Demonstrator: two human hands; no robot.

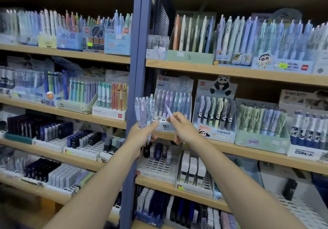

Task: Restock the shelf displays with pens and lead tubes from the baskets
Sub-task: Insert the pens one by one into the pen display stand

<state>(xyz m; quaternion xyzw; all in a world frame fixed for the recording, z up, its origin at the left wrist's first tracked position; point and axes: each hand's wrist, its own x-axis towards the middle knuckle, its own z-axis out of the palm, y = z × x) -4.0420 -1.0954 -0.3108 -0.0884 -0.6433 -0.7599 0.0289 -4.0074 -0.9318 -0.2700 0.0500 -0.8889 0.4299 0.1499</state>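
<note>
Several pens [144, 111] fan loosely in my left hand [142, 132]; my right hand [182, 129] pinches one pen [168, 111] mid-frame, so jostling could spill the bunch.

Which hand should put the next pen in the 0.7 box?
Probably the right hand. It pinches one purple pen right in front of the 0.7 box. The left hand is full, gripping a bunch of pens.

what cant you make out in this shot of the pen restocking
Head view only:
- Baskets: none in frame.
- Left hand grips a pen bundle; its fingers hide the lower barrels, count unclear.
- Print on the single pen held by the right hand: too small.
- Far-left shelf displays: blurred.
</note>
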